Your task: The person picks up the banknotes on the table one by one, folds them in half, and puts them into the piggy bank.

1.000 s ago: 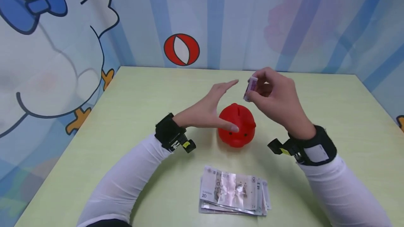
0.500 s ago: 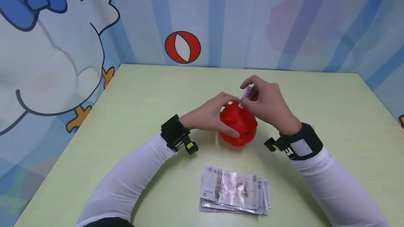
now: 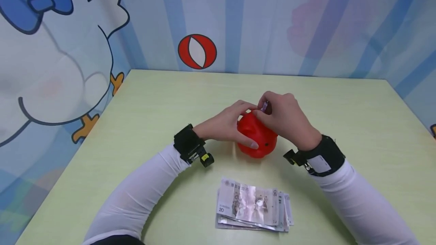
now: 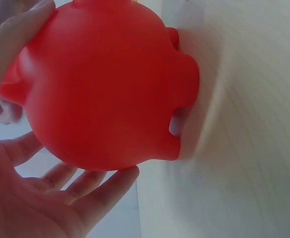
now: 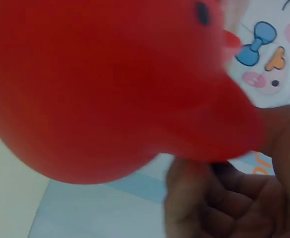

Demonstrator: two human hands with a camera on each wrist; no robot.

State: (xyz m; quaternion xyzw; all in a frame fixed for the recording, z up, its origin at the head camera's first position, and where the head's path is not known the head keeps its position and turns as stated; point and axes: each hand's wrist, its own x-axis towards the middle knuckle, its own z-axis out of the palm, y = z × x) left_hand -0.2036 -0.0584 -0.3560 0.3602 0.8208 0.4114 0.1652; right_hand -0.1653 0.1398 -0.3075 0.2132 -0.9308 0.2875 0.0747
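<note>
Pinching a folded note [image 3: 265, 106] between fingers of the right hand [image 3: 287, 119], right at the piggy bank's [image 3: 260, 133] top. Clasping its side with the left hand [image 3: 225, 121]. Brace that, probably best to ease straight down, no twisting. Ignore the banknote stack [image 3: 250, 205] in front for now.

a playroom-like setting: cartoon-printed walls [image 3: 265, 18] edge a pale table [image 3: 153, 93].

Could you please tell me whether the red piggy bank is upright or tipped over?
The red piggy bank is upright: the left wrist view shows its feet pointing down toward the tabletop.
</note>
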